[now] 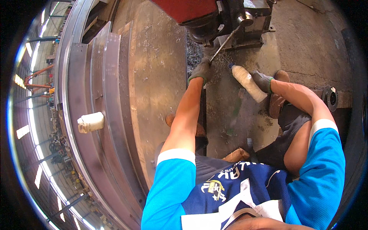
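My left hand (200,70), in a grey work glove, is closed round the lower end of a long metal lever (227,43). This lever slants up to the hub on the side of a red and black drilling machine (203,23). In my gloved right hand (262,81) is a ribbed plastic bottle (245,79) with whitish liquid and a dark blue cap. The bottle lies tilted, its cap pointing up and left toward the machine's lower end. A thin line shows between cap and machine; whether it is liquid or a tube I cannot tell.
Metal shavings (194,51) lie thick beneath the machine and are strewn over the wide steel plate (153,76). Long steel beams (80,73) run along the left, with a white plastic container (91,122) on them. A black spool (330,98) stands at the right.
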A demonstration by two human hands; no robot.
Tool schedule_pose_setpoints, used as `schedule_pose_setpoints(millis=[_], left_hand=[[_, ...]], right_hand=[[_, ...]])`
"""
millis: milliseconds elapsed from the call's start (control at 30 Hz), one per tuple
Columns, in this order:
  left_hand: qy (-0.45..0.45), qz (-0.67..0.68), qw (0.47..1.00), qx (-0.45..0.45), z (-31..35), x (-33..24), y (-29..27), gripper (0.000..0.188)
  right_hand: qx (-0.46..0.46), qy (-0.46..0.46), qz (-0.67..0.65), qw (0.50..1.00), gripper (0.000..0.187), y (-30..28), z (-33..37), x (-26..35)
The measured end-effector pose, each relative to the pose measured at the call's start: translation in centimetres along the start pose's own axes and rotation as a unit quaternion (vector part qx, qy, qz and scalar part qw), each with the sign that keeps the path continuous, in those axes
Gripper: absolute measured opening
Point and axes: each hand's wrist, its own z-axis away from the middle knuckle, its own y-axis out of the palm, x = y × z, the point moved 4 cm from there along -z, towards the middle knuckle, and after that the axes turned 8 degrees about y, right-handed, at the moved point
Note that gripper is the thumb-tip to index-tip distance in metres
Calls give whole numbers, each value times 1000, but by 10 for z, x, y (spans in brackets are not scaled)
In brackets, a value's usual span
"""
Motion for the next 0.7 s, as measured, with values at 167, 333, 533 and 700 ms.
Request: schedule_pose_setpoints(millis=[167,333,533,700], left_hand=[[-1,4,1000,-2,-3,3,4,43],[20,7,1000,-6,0,3,2,42],[16,1,1000,-8,-1,5,3,45],[-4,7,1000,7,-4,1,4,46]], right_hand=[[5,-41,38,998,28,21,-26,-31],[13,-64,54,996,29,27,-32,-40],[14,-93,9,996,31,23,-32,-30],[-3,-129,-83,988,35,12,-13,-5]])
